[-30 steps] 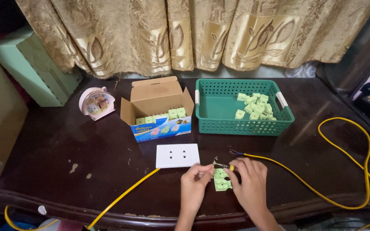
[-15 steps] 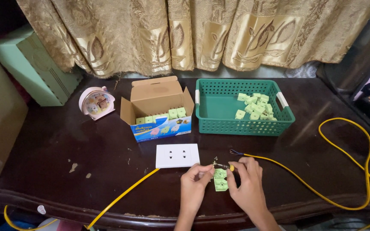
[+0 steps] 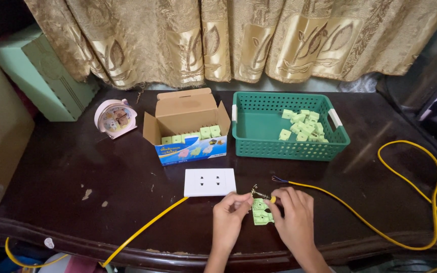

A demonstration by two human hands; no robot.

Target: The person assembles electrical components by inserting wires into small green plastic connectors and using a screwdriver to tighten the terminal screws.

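Socket module (image 3: 262,213), pale green, sat low in the frame just right of centre, pinched between both hands right at the near edge of the tabletop (image 3: 77,167). Its long axis ran roughly up-and-down in the picture, top end pointing toward the white socket plate (image 3: 210,182) and the basket beyond. Left hand (image 3: 231,215) had its grip closed on the module's left side, fingertips up near the top corner. Right hand (image 3: 294,217) was closed around a small screwdriver (image 3: 263,194) that lay almost level, tip aimed left at the top of the module; couldn't make out the screw itself, too small.

My take on doing this bit well: keep the module braced against the wood so it can't twist, keep the tip square in the terminal, and turn gently, since these little plastic bodies probably slip easily.

Yellow cable (image 3: 380,227) looped off to the right, its bare end near the tool. Further up: an open cardboard box (image 3: 190,126) of green modules, a green basket (image 3: 289,146) with more, and a pink clock (image 3: 115,117) at upper left.
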